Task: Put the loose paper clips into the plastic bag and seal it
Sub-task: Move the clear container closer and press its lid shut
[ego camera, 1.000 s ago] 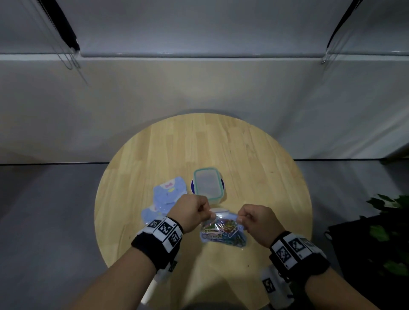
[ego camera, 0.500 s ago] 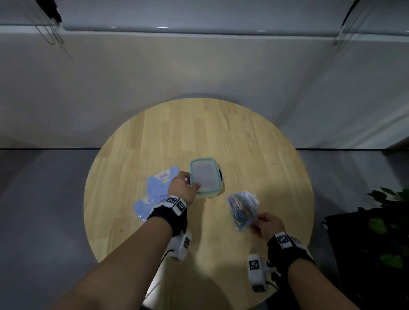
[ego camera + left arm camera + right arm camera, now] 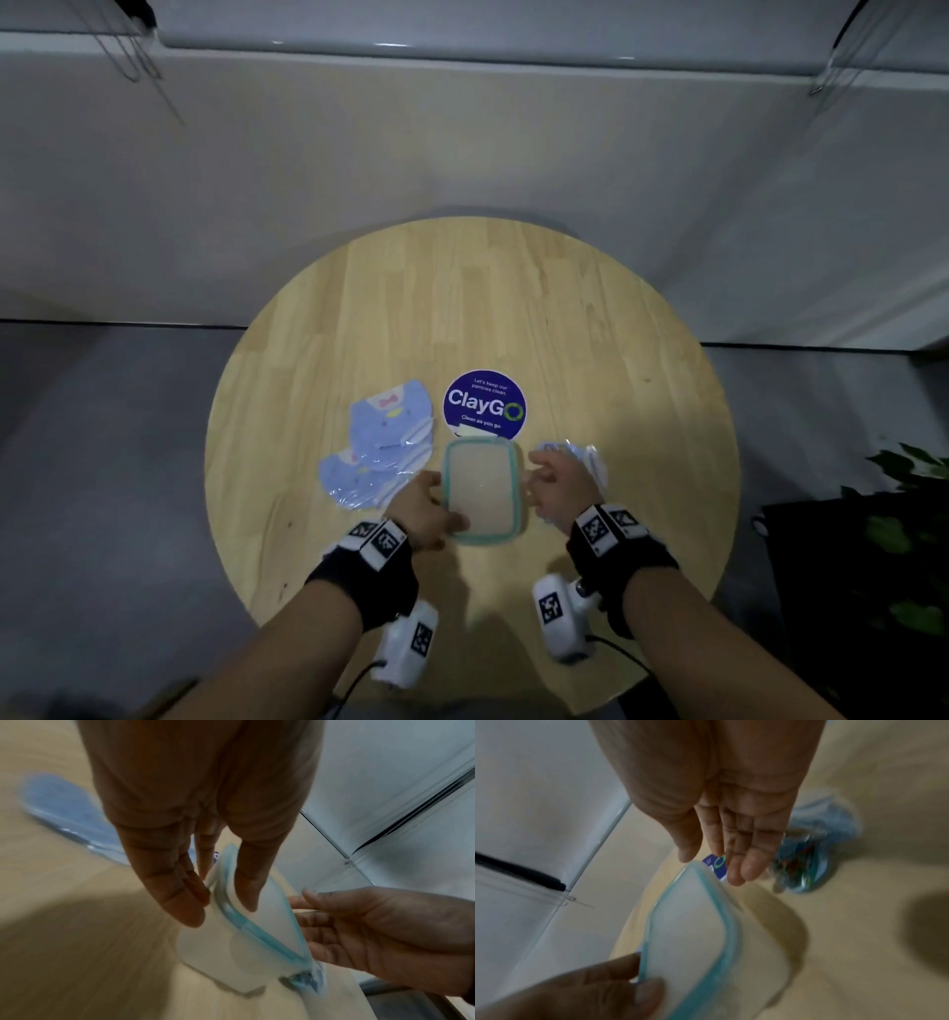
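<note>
Plastic bag [image 3: 585, 460] released; left hand [image 3: 423, 506] now grips container [image 3: 482, 491]; right hand [image 3: 557, 485] relaxed

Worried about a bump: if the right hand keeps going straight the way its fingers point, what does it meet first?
Probably the lidded container: the right hand is open, fingertips just off its far rim. Depth is unclear; it might pass over onto the round sticker.

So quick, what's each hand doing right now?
Left hand: holding the plastic box by its near left corner.
Right hand: open, fingers straight, holding nothing, beside the box.
</note>
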Tool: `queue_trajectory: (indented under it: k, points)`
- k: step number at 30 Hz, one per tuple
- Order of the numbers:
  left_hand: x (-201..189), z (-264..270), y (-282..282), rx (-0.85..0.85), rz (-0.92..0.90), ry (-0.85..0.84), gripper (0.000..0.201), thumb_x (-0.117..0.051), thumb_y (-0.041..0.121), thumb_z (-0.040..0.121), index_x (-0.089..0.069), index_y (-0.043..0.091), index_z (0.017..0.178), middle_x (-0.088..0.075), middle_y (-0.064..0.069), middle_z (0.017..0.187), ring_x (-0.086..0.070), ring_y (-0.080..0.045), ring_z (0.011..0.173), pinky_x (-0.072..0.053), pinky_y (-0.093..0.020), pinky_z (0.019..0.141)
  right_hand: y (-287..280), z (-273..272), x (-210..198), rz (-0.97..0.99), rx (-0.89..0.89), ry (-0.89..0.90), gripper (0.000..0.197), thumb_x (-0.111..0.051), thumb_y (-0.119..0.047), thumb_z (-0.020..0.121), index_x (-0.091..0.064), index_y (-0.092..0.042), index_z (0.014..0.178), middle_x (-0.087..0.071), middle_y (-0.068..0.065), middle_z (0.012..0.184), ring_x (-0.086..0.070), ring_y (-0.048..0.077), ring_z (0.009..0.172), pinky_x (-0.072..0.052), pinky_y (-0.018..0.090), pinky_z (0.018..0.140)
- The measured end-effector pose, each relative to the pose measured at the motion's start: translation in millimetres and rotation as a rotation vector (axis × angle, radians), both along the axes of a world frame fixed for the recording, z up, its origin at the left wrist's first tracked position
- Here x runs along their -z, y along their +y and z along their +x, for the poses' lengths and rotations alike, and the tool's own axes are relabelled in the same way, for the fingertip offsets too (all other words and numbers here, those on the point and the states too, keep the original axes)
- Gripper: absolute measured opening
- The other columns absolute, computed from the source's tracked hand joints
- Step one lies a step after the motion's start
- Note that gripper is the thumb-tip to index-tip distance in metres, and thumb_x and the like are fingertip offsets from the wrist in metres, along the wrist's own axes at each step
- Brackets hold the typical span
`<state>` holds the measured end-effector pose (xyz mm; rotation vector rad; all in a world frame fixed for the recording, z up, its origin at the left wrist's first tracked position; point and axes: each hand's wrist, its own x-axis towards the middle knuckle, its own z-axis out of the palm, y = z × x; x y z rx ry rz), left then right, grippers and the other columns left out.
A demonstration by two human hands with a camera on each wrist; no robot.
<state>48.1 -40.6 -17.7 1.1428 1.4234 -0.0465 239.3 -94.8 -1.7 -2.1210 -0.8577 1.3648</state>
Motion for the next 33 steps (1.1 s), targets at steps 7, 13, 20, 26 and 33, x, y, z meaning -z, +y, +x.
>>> queue_trajectory:
  k: [7, 13, 20, 26, 33]
  points:
    - [10, -21, -2, -0.104, -0.042, -0.091, 0.026, -0.073, 0.021, 0.08, -0.047, 0.015, 0.081, -0.056, -0.009, 0.086, -0.058, -0.027, 0.079, -0.053, -0.042, 0.073, -8, -18, 8, -0.224, -0.016, 0.204, 0.02, -0.059, -0.028, 0.089, -0.059, -0.012, 0.076, -0.066, 0.013, 0.088, -0.065, 0.03, 0.083, -0.057, 0.044, 0.073]
    - [16, -24, -12, -0.048, -0.034, -0.189, 0.03, -0.074, 0.023, 0.075, -0.049, 0.01, 0.085, -0.059, -0.013, 0.083, -0.056, -0.024, 0.07, -0.047, -0.034, 0.06, -20, -22, -1, -0.222, 0.161, 0.408, 0.014, -0.055, -0.022, 0.093, -0.057, -0.014, 0.082, -0.062, 0.008, 0.078, -0.063, 0.023, 0.07, -0.056, 0.038, 0.063]
    - [-4, -38, -13, 0.194, 0.068, 0.236, 0.057, -0.067, 0.068, 0.065, -0.058, 0.014, 0.077, -0.066, -0.006, 0.07, -0.062, -0.023, 0.061, -0.052, -0.029, 0.057, -25, -21, -17, -0.26, -0.333, -0.209, 0.048, -0.07, -0.031, 0.077, -0.041, -0.018, 0.113, -0.055, 0.005, 0.108, -0.061, 0.024, 0.091, -0.049, 0.034, 0.078]
    - [-14, -47, -35, 0.247, -0.365, -0.18, 0.03, -0.072, 0.038, 0.079, -0.065, 0.009, 0.082, -0.062, -0.011, 0.076, -0.053, -0.011, 0.049, -0.039, -0.019, 0.047, -6, -36, -17, -0.084, -0.474, -0.243, 0.066, -0.053, -0.014, 0.085, -0.025, -0.021, 0.145, -0.036, 0.005, 0.149, -0.035, 0.023, 0.136, -0.031, 0.032, 0.112]
    - [7, -56, -21, -0.288, -0.211, -0.328, 0.028, -0.067, 0.015, 0.085, -0.042, 0.017, 0.072, -0.044, -0.003, 0.059, -0.041, -0.011, 0.044, -0.043, -0.021, 0.044, -12, -23, 8, -0.231, -0.14, 0.17, 0.023, -0.067, -0.012, 0.083, -0.064, 0.002, 0.1, -0.066, 0.014, 0.091, -0.065, 0.027, 0.078, -0.055, 0.033, 0.065]
